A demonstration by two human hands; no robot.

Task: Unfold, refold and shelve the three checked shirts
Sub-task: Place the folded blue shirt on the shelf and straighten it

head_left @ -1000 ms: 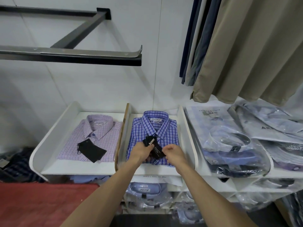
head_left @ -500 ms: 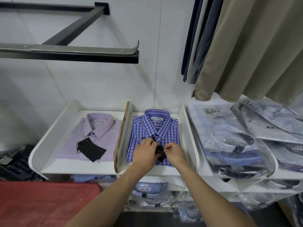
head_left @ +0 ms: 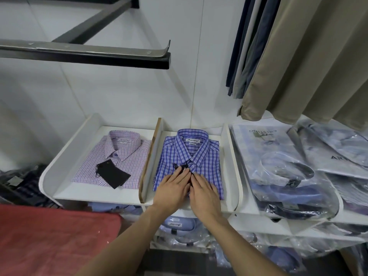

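blue checked shirt [head_left: 201, 156]: folded, collar away, in middle shelf compartment | left hand [head_left: 173, 188]: flat, fingers straight, pressing shirt front, fingertips at black tag [head_left: 182, 168] | right hand [head_left: 205, 193]: flat, fingers together, beside left | pink checked shirt [head_left: 117, 156]: folded, left compartment | bagged shirts [head_left: 282, 172]: right

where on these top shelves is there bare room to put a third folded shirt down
Only narrow white strips: in front of the pink checked shirt, and between the blue checked shirt and its right divider. Both hands press flat there. The bagged shirts crowd the right compartment.
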